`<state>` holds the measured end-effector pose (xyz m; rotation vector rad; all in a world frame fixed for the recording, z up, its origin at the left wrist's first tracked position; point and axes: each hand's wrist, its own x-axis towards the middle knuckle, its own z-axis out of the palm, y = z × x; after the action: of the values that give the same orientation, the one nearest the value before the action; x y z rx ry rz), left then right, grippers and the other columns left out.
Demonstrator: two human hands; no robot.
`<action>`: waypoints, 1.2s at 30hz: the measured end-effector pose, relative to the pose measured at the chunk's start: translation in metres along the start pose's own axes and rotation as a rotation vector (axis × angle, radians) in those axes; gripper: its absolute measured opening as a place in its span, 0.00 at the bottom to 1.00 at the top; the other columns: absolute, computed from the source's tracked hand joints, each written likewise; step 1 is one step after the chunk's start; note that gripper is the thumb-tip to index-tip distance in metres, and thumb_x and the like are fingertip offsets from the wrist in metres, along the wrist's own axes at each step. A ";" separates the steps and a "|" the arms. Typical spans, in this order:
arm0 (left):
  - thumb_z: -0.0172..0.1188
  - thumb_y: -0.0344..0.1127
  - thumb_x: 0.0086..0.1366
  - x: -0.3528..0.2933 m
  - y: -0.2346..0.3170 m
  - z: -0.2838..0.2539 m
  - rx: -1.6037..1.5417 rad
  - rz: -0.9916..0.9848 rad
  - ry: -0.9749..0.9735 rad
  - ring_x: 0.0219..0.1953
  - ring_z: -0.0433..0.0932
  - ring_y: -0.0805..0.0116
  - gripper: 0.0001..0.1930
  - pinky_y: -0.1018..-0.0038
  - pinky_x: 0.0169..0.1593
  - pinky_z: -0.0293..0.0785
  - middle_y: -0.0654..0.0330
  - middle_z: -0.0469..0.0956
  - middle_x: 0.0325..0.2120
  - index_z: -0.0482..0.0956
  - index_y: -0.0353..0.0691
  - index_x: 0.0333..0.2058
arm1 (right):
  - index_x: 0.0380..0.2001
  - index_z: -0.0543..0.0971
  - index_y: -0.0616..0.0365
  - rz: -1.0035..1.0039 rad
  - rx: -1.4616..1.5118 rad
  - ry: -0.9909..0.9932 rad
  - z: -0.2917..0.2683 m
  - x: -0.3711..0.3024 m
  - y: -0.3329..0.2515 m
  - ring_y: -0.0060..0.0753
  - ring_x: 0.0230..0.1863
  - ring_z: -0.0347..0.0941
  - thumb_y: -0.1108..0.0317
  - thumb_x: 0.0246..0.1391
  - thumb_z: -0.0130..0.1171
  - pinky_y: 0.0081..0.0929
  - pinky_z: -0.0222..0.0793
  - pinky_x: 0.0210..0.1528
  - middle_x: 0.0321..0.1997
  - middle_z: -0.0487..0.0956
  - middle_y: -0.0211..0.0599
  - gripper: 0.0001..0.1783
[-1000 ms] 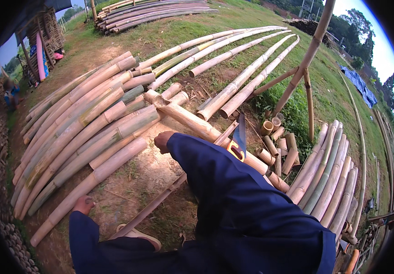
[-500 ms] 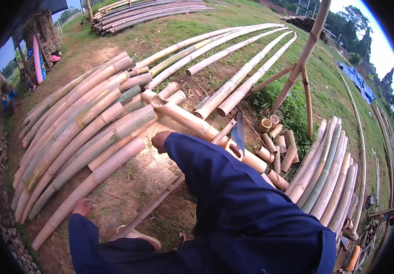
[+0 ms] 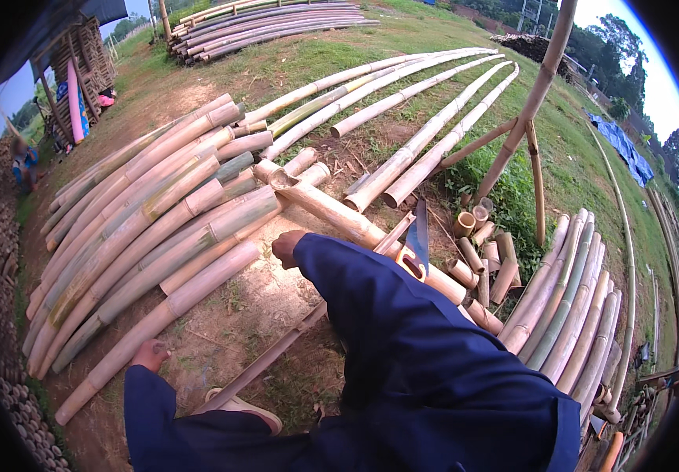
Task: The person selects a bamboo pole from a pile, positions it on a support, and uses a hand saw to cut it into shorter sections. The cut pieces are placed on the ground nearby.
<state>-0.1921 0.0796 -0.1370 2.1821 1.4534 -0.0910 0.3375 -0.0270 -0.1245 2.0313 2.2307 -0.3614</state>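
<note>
Nearest, the left hand [image 3: 151,355] is laid on the near end of the outermost bamboo pole [image 3: 168,321]; whether its fingers are closed cannot be told. Further out, the right hand [image 3: 287,248] is seen beside the raised bamboo pole [image 3: 332,211], fingers curled, grip unclear. A saw [image 3: 416,242] rests on that pole. The step is judged to be positioning a pole; a firm two-handed hold is called for next.

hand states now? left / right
Left hand: on the end of the nearest bamboo pole, grip cannot be told.
Right hand: curled, contents hidden.
</note>
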 end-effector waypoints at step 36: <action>0.73 0.40 0.57 0.001 -0.008 0.000 -0.007 0.005 -0.003 0.40 0.85 0.58 0.25 0.64 0.47 0.80 0.46 0.86 0.37 0.83 0.31 0.50 | 0.36 0.86 0.57 0.016 0.024 0.034 -0.002 -0.001 -0.001 0.53 0.44 0.83 0.61 0.45 0.70 0.47 0.79 0.44 0.37 0.86 0.48 0.15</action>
<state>-0.1986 0.0824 -0.1403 2.1793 1.4450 -0.0871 0.3364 -0.0277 -0.1225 2.0814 2.2393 -0.3559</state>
